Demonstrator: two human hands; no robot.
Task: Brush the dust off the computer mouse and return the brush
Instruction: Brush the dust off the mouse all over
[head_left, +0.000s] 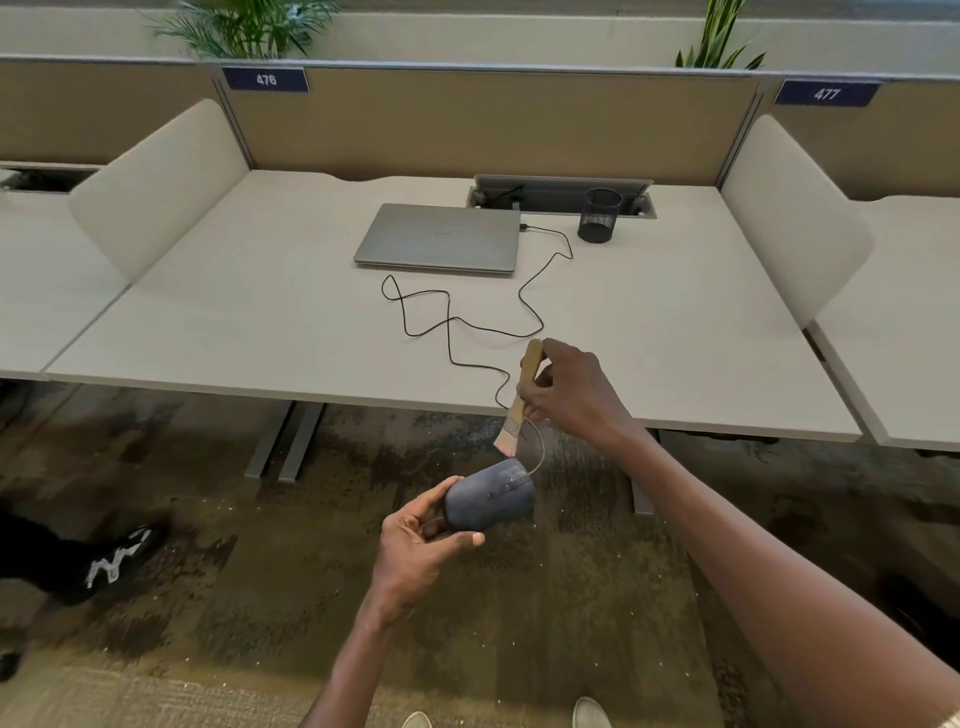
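A dark grey wired computer mouse (491, 500) is held off the desk, over the floor, by my left hand (421, 545), which grips its rear end. My right hand (571, 392) holds a small wooden-handled brush (519, 402) by the handle, bristles pointing down. The pale bristles hang just above the front of the mouse, close to its buttons, with a small gap. The mouse's black cable (449, 332) runs in loops across the desk to the closed grey laptop (441, 236).
A black mesh pen cup (599, 214) stands at the back right of the white desk (208, 322), beside an open cable tray (561, 195). Side dividers flank the desk. Another person's black shoe (111, 564) rests on the carpet at the left.
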